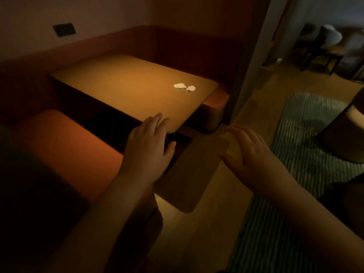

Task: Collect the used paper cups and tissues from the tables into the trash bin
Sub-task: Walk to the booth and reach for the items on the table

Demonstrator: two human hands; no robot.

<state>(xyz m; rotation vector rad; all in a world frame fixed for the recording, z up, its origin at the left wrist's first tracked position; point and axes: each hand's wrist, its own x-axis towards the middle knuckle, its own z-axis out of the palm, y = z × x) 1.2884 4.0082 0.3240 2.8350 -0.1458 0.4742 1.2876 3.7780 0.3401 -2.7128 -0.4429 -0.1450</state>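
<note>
1 table (128, 91). 2 tissues on it, toward its far right corner, side by side: left tissue (179, 86), right tissue (190, 88). 2 hands at the table's near corner: left hand (146, 146), right hand (254, 158). 2 orange seats: near seat (69, 146) left of the table, far seat (215, 107) at its right end. 1 striped rug (307, 146) right of the table. 1 dark wall plate (64, 29) beyond the table. 1 chair (323, 50) far right of it, blurred.
</note>
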